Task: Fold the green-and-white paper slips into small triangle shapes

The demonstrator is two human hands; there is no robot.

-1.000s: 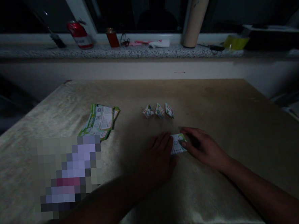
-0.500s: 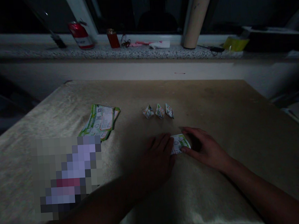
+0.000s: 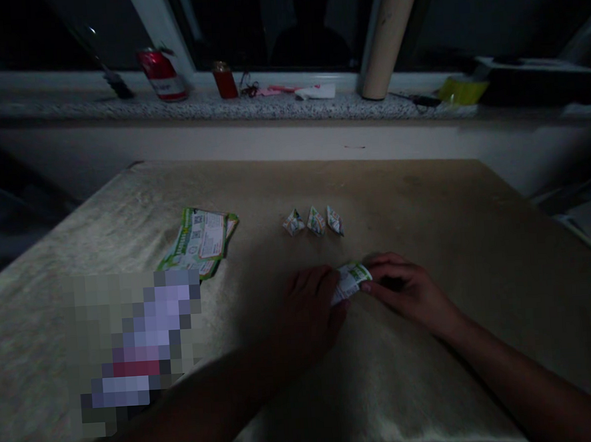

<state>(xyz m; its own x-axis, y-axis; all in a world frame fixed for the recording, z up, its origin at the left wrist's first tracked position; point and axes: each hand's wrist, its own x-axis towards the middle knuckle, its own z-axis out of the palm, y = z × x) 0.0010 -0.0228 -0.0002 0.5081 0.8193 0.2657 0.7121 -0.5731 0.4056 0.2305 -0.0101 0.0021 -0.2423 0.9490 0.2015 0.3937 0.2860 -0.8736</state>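
Note:
A small folded piece of printed white-and-green paper [image 3: 352, 281] is between my two hands over the table. My left hand [image 3: 313, 306] is closed on its left end, fingers on top and thumb at the near edge. On the opposite end, my right hand [image 3: 404, 284] pinches the paper's right edge between thumb and fingers. The covered ends of the paper are hidden. Just beyond the hands, three small folded paper shapes [image 3: 315, 222] stand in a row. To the left lie several flat printed sheets [image 3: 204, 236] with green borders, overlapping one another.
A pixelated long object [image 3: 154, 323] lies left of my left forearm on the gold-brown table [image 3: 424, 200]. Behind, the speckled windowsill [image 3: 198, 108] bears a red can [image 3: 162, 76], a red jar [image 3: 225, 80], a cardboard tube [image 3: 387, 42] and a yellow item [image 3: 462, 91].
The paper has tilted, its right end lifting and curving. My right hand has closed from a spread hold into a pinch, and my left thumb now shows at the paper's near edge.

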